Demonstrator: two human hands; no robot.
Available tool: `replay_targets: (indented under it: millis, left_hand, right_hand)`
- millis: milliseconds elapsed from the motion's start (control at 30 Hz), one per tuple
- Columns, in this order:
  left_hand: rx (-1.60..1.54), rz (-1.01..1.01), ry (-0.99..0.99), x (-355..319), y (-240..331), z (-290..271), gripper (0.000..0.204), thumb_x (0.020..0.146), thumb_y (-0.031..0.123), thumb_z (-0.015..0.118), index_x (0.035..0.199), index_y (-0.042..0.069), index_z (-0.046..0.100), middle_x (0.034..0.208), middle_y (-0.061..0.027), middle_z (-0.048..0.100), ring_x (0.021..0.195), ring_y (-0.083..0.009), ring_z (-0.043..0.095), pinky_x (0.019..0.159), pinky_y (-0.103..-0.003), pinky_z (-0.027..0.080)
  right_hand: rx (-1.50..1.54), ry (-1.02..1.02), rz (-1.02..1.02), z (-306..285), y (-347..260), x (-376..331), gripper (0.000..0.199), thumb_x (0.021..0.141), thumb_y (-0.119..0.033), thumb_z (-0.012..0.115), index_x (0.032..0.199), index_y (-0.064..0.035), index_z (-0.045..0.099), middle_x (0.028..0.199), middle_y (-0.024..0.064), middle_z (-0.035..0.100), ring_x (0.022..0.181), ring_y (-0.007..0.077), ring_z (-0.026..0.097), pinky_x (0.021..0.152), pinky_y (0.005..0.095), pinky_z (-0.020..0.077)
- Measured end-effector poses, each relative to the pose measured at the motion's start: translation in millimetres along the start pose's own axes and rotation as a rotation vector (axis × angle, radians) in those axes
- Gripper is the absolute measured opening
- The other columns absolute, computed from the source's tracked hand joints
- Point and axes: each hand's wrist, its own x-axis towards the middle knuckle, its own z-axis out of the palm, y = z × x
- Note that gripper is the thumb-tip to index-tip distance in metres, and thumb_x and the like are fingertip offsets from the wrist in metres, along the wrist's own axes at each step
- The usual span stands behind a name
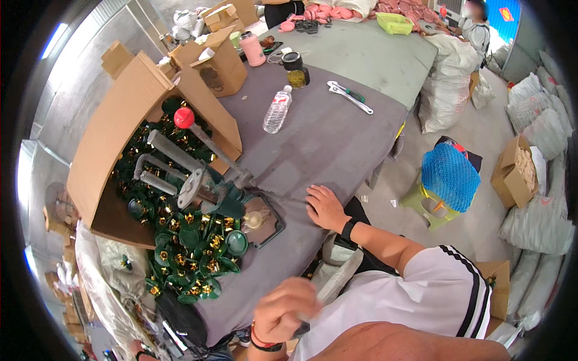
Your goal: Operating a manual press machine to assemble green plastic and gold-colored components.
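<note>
Right hand (326, 208): fingers loosely spread, on grey cloth-covered table (337, 147), apparently for support; left hand (289, 308): blurred, finger state untellable; green-and-gold disc-shaped pieces (189, 238): heaped beside red-knobbed metal press (192, 189), likely for reach

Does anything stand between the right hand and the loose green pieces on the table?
Yes: the lever press stands between the right hand and the loose green pieces, its base across the straight line.

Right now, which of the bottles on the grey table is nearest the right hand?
The clear plastic bottle; the pink bottle and black-lidded bottle stand farther from the right hand.
</note>
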Motion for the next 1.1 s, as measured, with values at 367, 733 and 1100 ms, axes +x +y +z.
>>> replay_targets:
  millis: [367, 733, 1100]
  left_hand:
    - [0.726, 0.681, -0.242, 100.7, 46.3, 59.7, 0.05, 0.088, 0.022, 0.053, 0.136, 0.023, 0.038, 0.131, -0.01, 0.048, 0.103, -0.0267, 0.055, 0.088, -0.044, 0.047]
    - [1.623, 1.513, -0.22, 49.8, 13.3, -1.7, 0.062, 0.095, 0.044, 0.043, 0.149, 0.015, 0.03, 0.148, 0.0058, 0.034, 0.134, -0.0139, 0.035, 0.112, -0.048, 0.024]
    - [1.375, -0.459, 0.246, -148.2, -84.0, -88.2, 0.037, 0.081, 0.017, 0.068, 0.115, 0.003, 0.062, 0.128, -0.0182, 0.055, 0.11, -0.035, 0.055, 0.093, -0.047, 0.043]
  right_hand:
    - [-0.039, 0.031, -0.019, 1.2, -3.8, 2.8, 0.025, 0.081, -0.016, 0.061, 0.101, -0.0015, 0.063, 0.118, 0.0152, 0.059, 0.12, 0.0328, 0.049, 0.102, 0.0474, 0.0372]
    - [-0.01, 0.04, -0.012, 3.7, 1.2, 1.0, 0.022, 0.081, -0.015, 0.061, 0.098, -0.001, 0.063, 0.118, 0.0157, 0.059, 0.118, 0.0326, 0.05, 0.101, 0.0471, 0.0382]
    - [0.193, -0.304, 0.088, -39.1, -10.2, 40.2, 0.035, 0.087, -0.022, 0.062, 0.112, 0.0016, 0.059, 0.11, 0.0184, 0.062, 0.106, 0.035, 0.058, 0.095, 0.0441, 0.0447]
